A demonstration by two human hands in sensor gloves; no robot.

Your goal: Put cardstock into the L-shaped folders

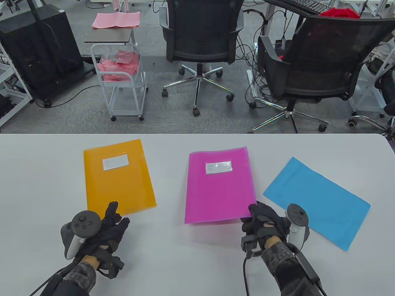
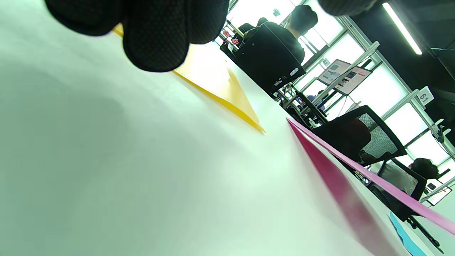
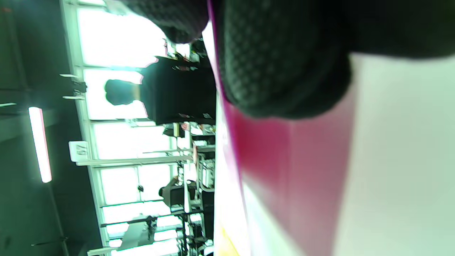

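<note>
While the right hand (image 1: 267, 220) is pinching the pink folder's (image 1: 219, 185) near right corner, the left hand (image 1: 106, 228) is resting relaxed at the orange folder's (image 1: 118, 178) near edge; blue cardstock (image 1: 318, 202) is lying just right of the right hand on the surface (image 1: 185, 262).

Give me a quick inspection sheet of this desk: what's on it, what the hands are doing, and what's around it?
Surface: white table, flat.
Job's things: translucent orange plastic folder at left; translucent magenta plastic folder in the middle, near-right corner lifted; blue cardstock sheet flat at right.
Clutter: nothing seen on the table.
Hands: left hand near the orange folder's near edge, contact unclear; right hand pinches the magenta folder's corner.
Cables: black leads run from both wrists; more on the floor.
Surroundings: two black mesh office chairs, white wire cart holding pink sheets.
</note>
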